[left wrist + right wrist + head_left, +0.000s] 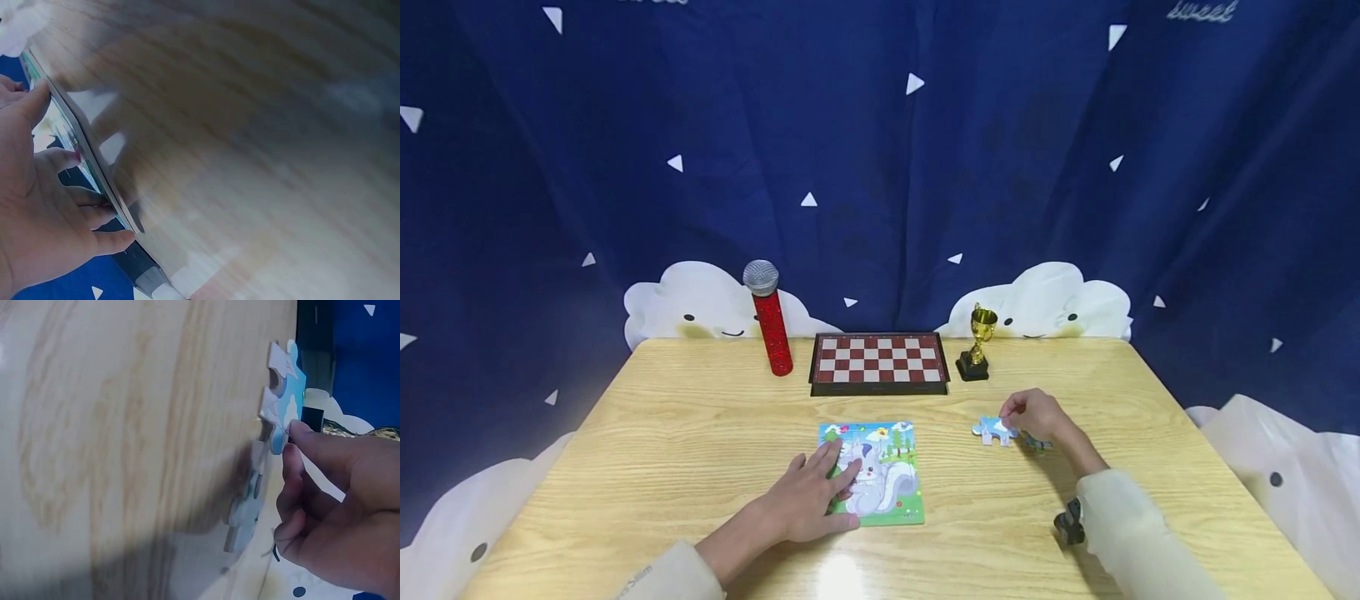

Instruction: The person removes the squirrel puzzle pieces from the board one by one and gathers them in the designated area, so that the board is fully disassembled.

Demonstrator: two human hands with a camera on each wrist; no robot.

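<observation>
My left hand [811, 498] lies with spread fingers on the left side of a square squirrel puzzle [895, 510], flat on the table. In the left wrist view, that hand [56, 206] has its fingertips along the puzzle's edge. Over to the right, my right hand [1037, 417] pinches a light-blue jigsaw piece [988, 429] between thumb and finger. The right wrist view shows this piece [291, 394] tilted up, held at its lower end by the hand [337, 494]. A second jigsaw piece [245, 509] lies on the table beneath the right hand, partly hidden in the head view.
A red-and-white checkered board [880, 365] lies behind the puzzle. To its left stands a red microphone [772, 329] with a silver head; to its right, a small gold trophy [980, 333] on a black base. A blue curtain [880, 167] hangs behind the wooden table [700, 433].
</observation>
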